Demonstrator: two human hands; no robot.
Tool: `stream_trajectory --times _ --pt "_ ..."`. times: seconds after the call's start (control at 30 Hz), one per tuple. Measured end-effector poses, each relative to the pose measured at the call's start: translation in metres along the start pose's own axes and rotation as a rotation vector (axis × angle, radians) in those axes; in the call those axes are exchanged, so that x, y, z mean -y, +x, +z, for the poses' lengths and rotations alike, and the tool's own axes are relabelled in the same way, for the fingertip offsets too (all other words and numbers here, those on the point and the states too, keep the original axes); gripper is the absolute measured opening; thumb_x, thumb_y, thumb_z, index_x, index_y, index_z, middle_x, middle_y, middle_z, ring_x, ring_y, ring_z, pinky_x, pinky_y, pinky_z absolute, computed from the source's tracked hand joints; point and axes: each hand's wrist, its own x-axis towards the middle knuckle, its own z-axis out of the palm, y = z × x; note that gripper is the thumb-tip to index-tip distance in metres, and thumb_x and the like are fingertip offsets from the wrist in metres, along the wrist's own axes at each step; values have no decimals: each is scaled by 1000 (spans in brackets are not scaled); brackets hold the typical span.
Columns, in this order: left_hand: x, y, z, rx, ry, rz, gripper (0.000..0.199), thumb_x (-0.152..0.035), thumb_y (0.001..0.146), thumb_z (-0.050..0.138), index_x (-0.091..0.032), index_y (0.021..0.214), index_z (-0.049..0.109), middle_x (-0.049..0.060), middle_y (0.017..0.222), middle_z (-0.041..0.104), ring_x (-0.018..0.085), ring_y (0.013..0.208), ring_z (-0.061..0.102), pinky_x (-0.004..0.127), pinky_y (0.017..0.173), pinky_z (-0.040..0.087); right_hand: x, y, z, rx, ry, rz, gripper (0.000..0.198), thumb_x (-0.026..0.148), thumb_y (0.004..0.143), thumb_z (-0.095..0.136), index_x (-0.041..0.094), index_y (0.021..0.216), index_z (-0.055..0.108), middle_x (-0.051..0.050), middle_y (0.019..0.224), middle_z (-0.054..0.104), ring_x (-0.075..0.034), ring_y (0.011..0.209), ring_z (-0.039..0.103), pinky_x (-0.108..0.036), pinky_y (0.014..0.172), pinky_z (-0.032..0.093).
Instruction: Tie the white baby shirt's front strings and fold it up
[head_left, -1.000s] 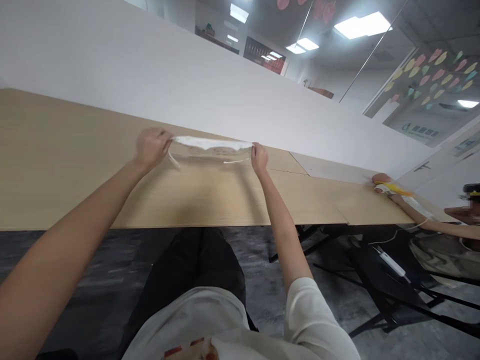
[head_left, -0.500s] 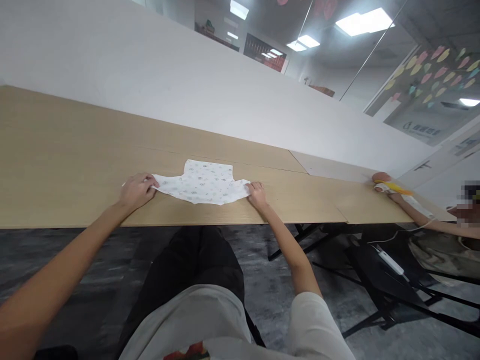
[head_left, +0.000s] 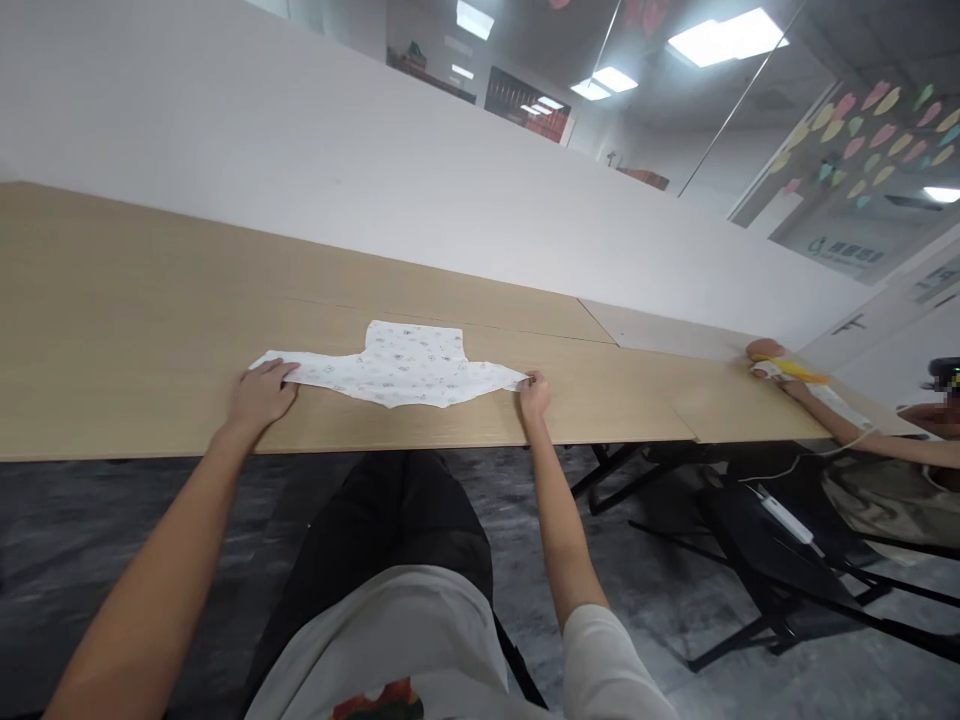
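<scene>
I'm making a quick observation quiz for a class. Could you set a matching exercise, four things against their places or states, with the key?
Things:
1. Left hand
2. Cloth
3. Black chair
4. Right hand

Places or states:
A. White with small prints, spread on the table
B. Pinching the cloth's right end
C. Resting over the cloth's left end
D. Standing on the floor, toward the lower right

Pairs: 1-C, 2-A, 3-D, 4-B

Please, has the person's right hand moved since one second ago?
Yes. In the head view, the right hand now appears closer to the table's near edge and slightly further right.
</scene>
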Motion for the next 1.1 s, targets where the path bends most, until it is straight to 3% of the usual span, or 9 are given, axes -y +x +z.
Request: stream_trajectory --times 0.23,0.4,0.57,0.73,0.97,1.1 --pt "2 0 -1 24 4 -66 61 -38 95 23 -15 142 55 18 156 44 31 147 34 65 116 20 -6 4 -4 -103 165 193 36 16 84 43 11 106 72 -18 107 74 -29 98 68 -37 89 50" --pt "-1 -1 -7 69 -16 -67 68 -42 94 19 -10 145 52 20 157 40 33 148 31 65 116 22 -10 8 -4 -127 257 236 39 19 87 39 7 112 67 -21 111 71 -29 102 68 -37 91 50" --pt "4 1 -1 35 -28 -61 68 -42 93 22 -9 142 54 22 155 42 35 146 35 64 116 21 -10 11 -2 -39 336 171 42 14 83 39 5 117 62 -22 117 69 -26 104 67 -37 95 49" --pt "12 5 6 5 -21 -64 64 -44 91 27 -17 142 56 18 155 45 34 144 38 62 116 22 -8 13 2 23 332 45 39 19 89 40 8 118 62 -19 119 69 -23 111 64 -34 96 50" --pt "7 2 0 32 -25 -55 68 -44 93 23 -10 141 55 21 155 44 36 143 38 65 115 22 -6 5 2 -107 303 -177 37 26 94 38 10 120 59 -20 129 60 -21 125 56 -33 106 44" --pt "5 2 -2 46 -15 -68 68 -45 94 21 -11 142 55 20 155 43 35 144 37 64 116 21 -7 6 2 -164 326 -69 37 29 92 46 10 122 54 -19 126 59 -22 116 59 -32 102 46"
